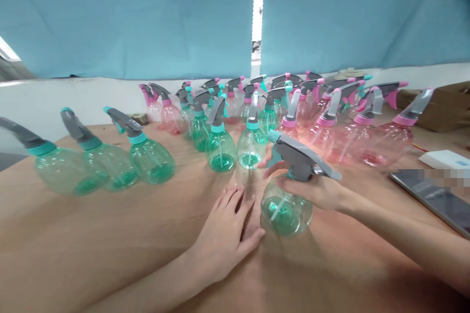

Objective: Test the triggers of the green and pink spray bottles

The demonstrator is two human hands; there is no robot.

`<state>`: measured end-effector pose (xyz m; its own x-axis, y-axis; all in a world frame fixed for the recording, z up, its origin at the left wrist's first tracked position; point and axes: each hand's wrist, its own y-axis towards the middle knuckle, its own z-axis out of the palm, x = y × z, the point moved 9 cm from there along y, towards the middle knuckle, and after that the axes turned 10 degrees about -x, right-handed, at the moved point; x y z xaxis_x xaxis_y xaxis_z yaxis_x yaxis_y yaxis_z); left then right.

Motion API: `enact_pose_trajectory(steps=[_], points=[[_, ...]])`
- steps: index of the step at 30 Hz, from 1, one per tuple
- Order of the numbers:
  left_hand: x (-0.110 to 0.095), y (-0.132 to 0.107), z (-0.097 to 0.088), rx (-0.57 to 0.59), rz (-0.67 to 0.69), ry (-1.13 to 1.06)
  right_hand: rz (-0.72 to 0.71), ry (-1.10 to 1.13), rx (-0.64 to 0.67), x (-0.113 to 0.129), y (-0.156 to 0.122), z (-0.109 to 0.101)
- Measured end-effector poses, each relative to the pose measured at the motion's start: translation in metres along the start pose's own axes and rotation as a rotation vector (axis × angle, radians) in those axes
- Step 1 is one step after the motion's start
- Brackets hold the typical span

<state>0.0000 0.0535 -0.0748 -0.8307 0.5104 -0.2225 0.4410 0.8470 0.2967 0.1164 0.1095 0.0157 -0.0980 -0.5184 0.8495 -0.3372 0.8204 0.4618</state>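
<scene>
The right hand (316, 190) grips a green spray bottle (286, 208) by its neck, under the grey trigger head, near the front middle of the table (91, 234). It seems tilted, though the lens warps things. The left hand (225, 232) lies open and flat on the table just beside the bottle. Behind stand green bottles (220, 149) and pink bottles (352, 139) in rows.
</scene>
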Motion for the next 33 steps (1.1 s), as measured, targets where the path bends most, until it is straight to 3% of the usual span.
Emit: enact_pose_trajectory(steps=[19,27,33], points=[[-0.001,0.001,0.000,-0.014,0.020,0.046,-0.025,0.017,0.000,0.004,-0.001,0.004],[-0.003,0.003,-0.005,-0.063,0.032,0.000,0.178,-0.231,-0.073,-0.026,-0.012,-0.011],[-0.001,0.002,-0.004,-0.082,0.042,0.040,-0.016,-0.281,0.006,-0.015,-0.024,-0.017]])
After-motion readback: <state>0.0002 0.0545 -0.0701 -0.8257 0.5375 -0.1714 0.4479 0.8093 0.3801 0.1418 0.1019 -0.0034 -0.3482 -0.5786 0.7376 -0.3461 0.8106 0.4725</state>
